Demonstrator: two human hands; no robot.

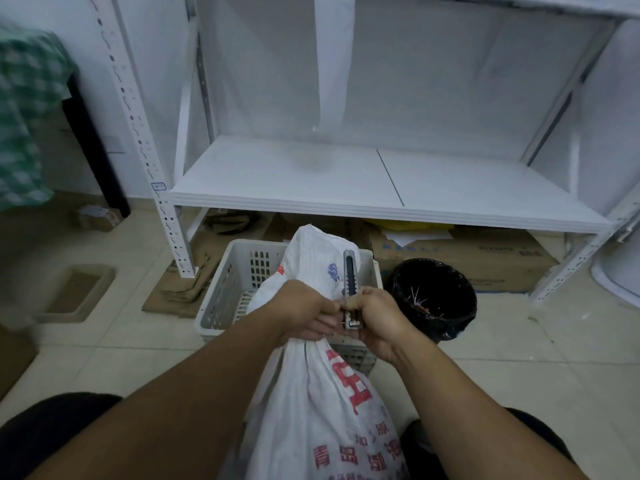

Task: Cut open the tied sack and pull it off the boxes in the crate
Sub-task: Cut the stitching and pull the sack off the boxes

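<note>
- The white woven sack with red print runs from the lower centre of the frame up into the grey plastic crate at centre.
- My left hand is closed around the sack's gathered neck.
- My right hand is clamped on a utility knife, which points up the frame, just beside my left fingers.
- A black-lined bin stands right of the crate.
- A white metal shelf fills the upper frame.

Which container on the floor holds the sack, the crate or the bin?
The grey slotted crate holds the white sack. The round bin, lined in black, stands to its right, apart from the sack.
</note>
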